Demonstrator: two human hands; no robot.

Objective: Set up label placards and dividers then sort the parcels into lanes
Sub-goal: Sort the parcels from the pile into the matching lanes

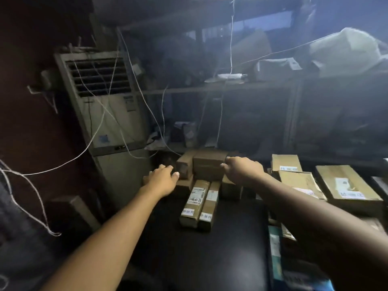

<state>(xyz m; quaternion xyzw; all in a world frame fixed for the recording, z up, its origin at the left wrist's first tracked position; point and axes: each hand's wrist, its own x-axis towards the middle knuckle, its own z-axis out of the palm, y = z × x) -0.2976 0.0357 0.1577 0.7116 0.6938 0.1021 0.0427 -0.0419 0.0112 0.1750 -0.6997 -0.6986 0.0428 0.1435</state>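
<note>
A stack of brown cardboard parcels (207,164) stands at the far side of a dark table (220,248). My right hand (241,168) touches the right edge of the top box, fingers curled on its corner. My left hand (162,178) hovers with fingers spread just left of a small box (184,166) in the stack, resting near a low box below it. Two long narrow parcels (199,203) with white labels lie side by side in front of the stack. Flat parcels (346,183) with handwritten white labels lie in a row at the right.
A tall floor air conditioner (109,114) stands at the left, draped with loose white cords (31,185). Dark metal shelves (252,85) with bags and boxes rise behind the table. A teal packet (275,248) lies at the table's right edge.
</note>
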